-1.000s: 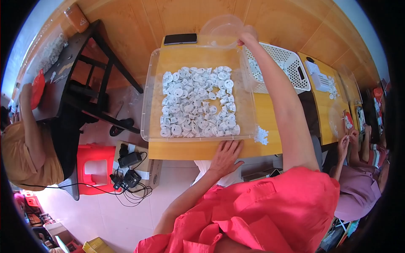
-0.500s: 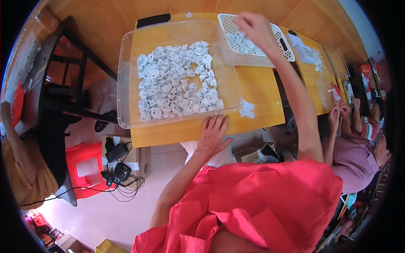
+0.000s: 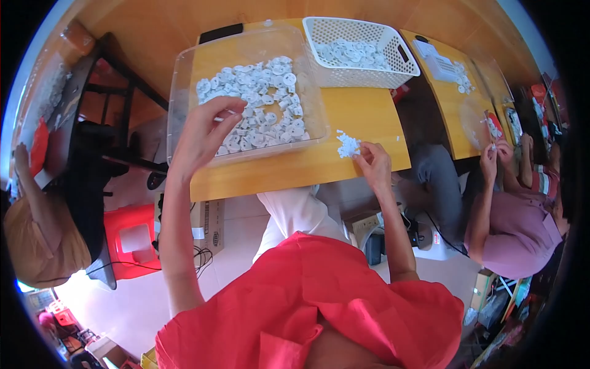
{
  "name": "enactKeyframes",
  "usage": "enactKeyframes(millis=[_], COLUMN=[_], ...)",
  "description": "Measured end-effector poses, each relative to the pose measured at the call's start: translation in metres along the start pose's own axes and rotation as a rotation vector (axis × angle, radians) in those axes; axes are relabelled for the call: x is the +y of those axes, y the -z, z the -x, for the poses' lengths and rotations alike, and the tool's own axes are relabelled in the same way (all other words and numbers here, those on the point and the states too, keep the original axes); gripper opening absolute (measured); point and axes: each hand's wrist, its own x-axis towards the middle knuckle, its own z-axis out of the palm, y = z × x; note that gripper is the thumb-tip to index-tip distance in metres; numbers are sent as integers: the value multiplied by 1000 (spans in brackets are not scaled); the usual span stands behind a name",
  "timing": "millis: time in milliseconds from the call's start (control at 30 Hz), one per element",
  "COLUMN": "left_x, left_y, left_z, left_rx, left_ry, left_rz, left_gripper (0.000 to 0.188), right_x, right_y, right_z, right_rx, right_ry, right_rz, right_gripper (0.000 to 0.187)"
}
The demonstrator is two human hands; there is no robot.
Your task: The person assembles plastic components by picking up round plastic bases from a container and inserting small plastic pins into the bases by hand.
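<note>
A clear plastic bin (image 3: pixel 310 132) holds a heap of white round plastic parts (image 3: pixel 261 126). Over the bin's near left part is my left hand (image 3: pixel 212 126), its fingers curled toward the thumb. A bit of white shows between them, too small to name. My right hand (image 3: pixel 375 163) is at the table's near edge, thumb and forefinger pinched at the right side of a little pile of small white pieces (image 3: pixel 348 146). What lies between those fingertips is too small to make out.
Behind the pile stands a white perforated basket (image 3: pixel 362 78) with more white parts in it. A black flat object (image 3: pixel 221 33) lies at the table's back left. To the right, a person in a purple shirt (image 3: pixel 516 227) works at another table; a red stool (image 3: pixel 130 243) is at lower left.
My right hand has come down from the basket to the small pile. My left hand has left the table's front edge and risen over the clear bin. The view has shifted somewhat.
</note>
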Motion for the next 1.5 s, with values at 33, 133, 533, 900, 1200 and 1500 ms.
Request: enactKeyframes(millis=[33, 133, 533, 900, 1200, 1500], left_x=[-15, -61, -88, -97, -109, -91], left_y=[2, -8, -52, -41, -36, -45], left_z=[-12, -30, -46, -44, -48, -49], left_rx=[-87, -324, -672, -534, -693, -765], left_ry=[27, -23, -26, -10, -110, 7], left_rz=[-119, -621, -804, -769, -576, -565], left_gripper=[25, 41, 14, 6, 39, 33], right_x=[-8, -13, -6, 10, 7, -2], right_y=[-2, -9, -14, -20, -14, -12], right_z=[0, 2, 5, -7, -5, -3], right_rx=[-15, -8, 84, 85, -71, -71], right_ry=[12, 86, 131, -18, -280, -256], right_rz=[91, 235, 185, -188, -689, -556], right_gripper=[26, 27, 4, 7, 17, 29])
